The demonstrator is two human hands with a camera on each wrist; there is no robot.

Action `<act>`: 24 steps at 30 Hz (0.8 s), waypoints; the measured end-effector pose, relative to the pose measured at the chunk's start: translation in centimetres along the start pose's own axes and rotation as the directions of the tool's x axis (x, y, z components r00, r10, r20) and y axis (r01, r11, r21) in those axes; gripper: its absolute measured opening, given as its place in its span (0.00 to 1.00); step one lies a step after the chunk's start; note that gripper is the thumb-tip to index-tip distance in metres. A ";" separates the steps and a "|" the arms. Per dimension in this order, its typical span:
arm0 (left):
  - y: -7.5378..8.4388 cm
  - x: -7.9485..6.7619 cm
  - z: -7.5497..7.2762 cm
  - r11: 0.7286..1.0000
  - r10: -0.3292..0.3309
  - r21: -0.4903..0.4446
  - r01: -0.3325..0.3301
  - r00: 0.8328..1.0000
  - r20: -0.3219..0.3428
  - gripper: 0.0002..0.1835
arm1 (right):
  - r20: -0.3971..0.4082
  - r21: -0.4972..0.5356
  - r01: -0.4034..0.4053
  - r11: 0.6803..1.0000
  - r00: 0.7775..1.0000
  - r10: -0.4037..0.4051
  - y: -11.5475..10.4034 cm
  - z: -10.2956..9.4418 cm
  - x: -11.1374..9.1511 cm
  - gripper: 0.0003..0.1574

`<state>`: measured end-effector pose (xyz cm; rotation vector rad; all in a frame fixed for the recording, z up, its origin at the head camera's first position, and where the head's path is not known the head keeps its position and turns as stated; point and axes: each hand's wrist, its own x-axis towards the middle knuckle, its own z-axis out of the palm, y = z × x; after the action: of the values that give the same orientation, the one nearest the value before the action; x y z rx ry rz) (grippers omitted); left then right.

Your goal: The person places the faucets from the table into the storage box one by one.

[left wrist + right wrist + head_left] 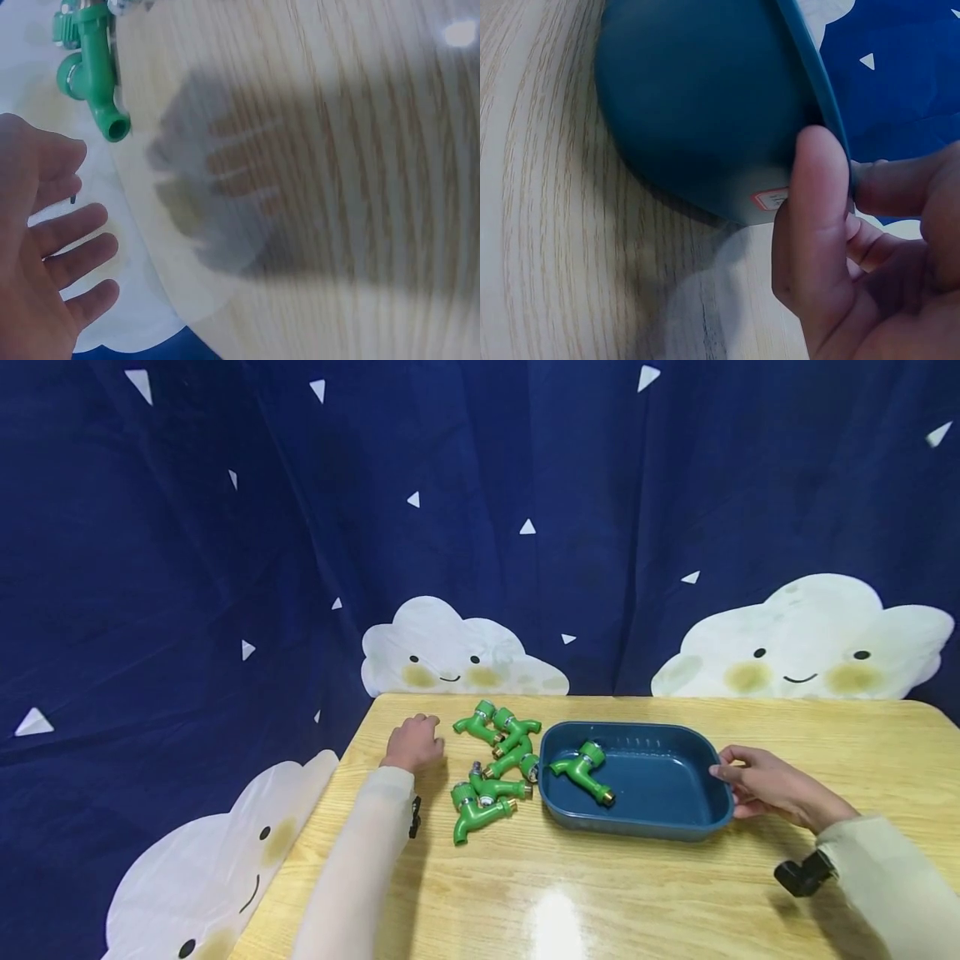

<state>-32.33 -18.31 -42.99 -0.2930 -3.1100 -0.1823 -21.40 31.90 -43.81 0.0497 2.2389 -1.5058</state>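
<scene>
My left hand (415, 744) is over the left part of the table, beside a loose group of green taps (477, 817). It holds nothing; in the left wrist view its fingers (79, 261) are spread and slightly bent, apart from the nearest green tap (96, 71). At the right end of a dark blue plastic basin (663, 781), my right hand (768, 789) grips the rim between thumb and fingers. A single green tap (581, 772) with a brass threaded end lies inside the basin, towards its left. The right wrist view shows the basin's outer wall (705, 97) and a small label.
The wooden table (637, 893) carries the basin and several taps, which lie close against the basin's left side. A dark blue curtain (465, 460) with white triangles and clouds hangs behind the table and along its left.
</scene>
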 end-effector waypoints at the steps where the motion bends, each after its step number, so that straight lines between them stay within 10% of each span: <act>1: 0.0 0.1 0.2 1.000 0.001 -0.003 -0.001 1.000 -0.002 0.22 | 0.002 0.001 0.000 1.000 1.000 0.000 0.0 0.0 0.0 0.10; 24: 3.9 1.8 1.9 0.997 0.012 -0.074 -0.009 0.999 0.033 0.30 | 0.007 -0.005 -0.002 1.000 1.000 0.002 0.0 -0.1 0.0 0.10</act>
<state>-33.33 -14.01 -44.40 -0.3166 -3.1389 -0.2965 -21.45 31.97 -43.81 0.0450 2.2366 -1.4971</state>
